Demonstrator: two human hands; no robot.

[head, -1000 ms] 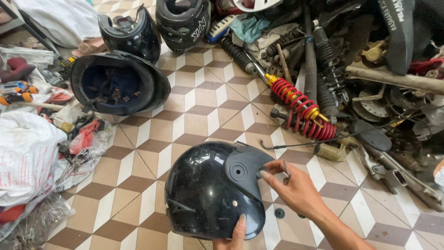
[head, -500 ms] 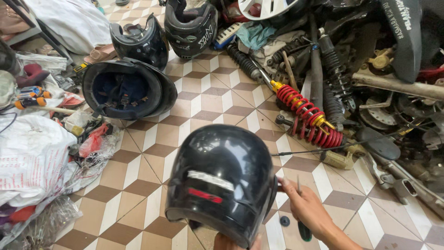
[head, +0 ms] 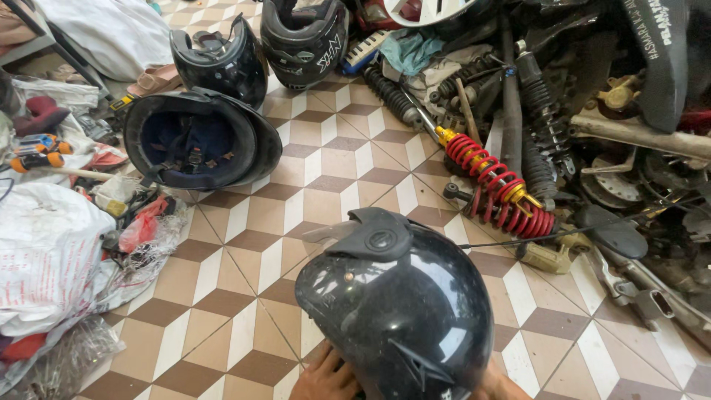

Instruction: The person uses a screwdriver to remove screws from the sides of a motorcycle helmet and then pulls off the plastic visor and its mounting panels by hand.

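A glossy black helmet (head: pixel 404 311) fills the lower middle of the head view, held up over the tiled floor. Its round visor pivot cover and a bit of clear visor point away from me, at the helmet's top edge. My left hand (head: pixel 324 378) grips the helmet's lower left rim, fingers pressed against the shell. Only a small part of my right hand (head: pixel 495 387) shows at the lower right rim, mostly hidden behind the helmet and touching it.
An upturned black helmet (head: pixel 196 141) lies on the floor at left, with two more helmets (head: pixel 222 63) (head: pixel 304 37) behind it. A red shock spring (head: pixel 496 181) and piled motorcycle parts (head: pixel 615 148) crowd the right. Plastic bags (head: pixel 52 252) and tools lie at left.
The helmet has been turned and lifted closer to me, so its pivot cover now faces away. My right hand has left the helmet's side and moved down to its lower rim.
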